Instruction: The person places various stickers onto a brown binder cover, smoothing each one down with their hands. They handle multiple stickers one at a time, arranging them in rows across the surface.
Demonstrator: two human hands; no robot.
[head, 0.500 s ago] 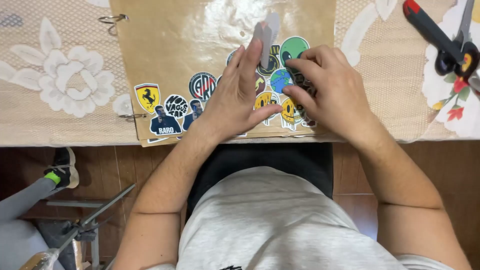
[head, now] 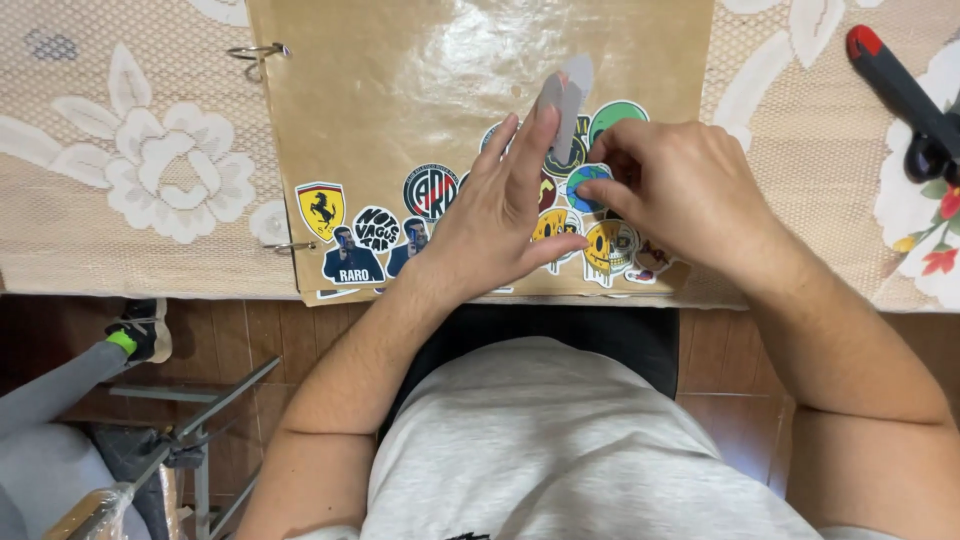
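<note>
A brown album page [head: 400, 90] under glossy film lies on the table, with several colourful stickers along its near edge. My left hand [head: 500, 215] rests flat on the page, fingers stretched out. A grey paper strip [head: 567, 95] is held between its index and middle fingers and sticks up past the fingertips. My right hand [head: 690, 195] is just to the right. Its thumb and fingertips pinch a round blue-green globe sticker [head: 588, 183] on the page. A yellow smiley sticker [head: 610, 250] lies below it, and a green round sticker [head: 620, 118] above.
A lace tablecloth [head: 150, 170] with white flowers covers the table. Metal binder rings [head: 255, 55] sit at the page's left edge. Scissors with red and black handles [head: 905, 95] lie at the far right. Below the table edge at the left are another person's shoe [head: 135, 335] and a metal frame [head: 200, 420].
My left hand and the grey strip have shifted a little to the right. My right fingertips have drawn closer around the globe sticker.
</note>
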